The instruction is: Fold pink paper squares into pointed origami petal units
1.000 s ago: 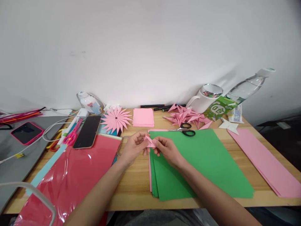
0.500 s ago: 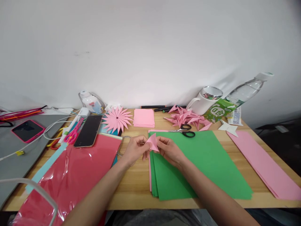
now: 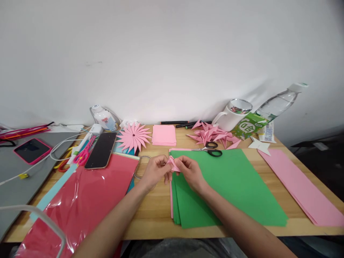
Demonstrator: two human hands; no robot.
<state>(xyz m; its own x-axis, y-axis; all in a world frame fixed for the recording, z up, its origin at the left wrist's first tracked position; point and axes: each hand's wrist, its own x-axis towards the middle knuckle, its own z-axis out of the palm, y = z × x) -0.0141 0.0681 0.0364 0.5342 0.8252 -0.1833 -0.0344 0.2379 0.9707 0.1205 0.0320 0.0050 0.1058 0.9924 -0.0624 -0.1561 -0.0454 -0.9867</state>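
Note:
My left hand (image 3: 156,172) and my right hand (image 3: 190,172) meet over the near left corner of a stack of green paper sheets (image 3: 231,186). Both pinch a small folded pink paper piece (image 3: 172,163) between their fingertips, held just above the table. A pile of folded pink pointed pieces (image 3: 212,135) lies behind the green sheets. Next to a stack of pink square papers (image 3: 163,135) rests a finished pink paper flower (image 3: 133,136). Black-handled scissors (image 3: 212,149) lie at the green stack's far edge.
Red paper in plastic wrap (image 3: 80,200) covers the left of the wooden table (image 3: 153,211). A phone (image 3: 101,149), pink scissors (image 3: 84,154), a small bottle (image 3: 103,117) and cables sit at the back left. White mug (image 3: 231,114), water bottle (image 3: 276,102), pink sheets (image 3: 298,186) on the right.
The pink piece stood up as an open triangle half a second ago; it is now folded down flatter between my fingertips. Both hands stay in the same spot.

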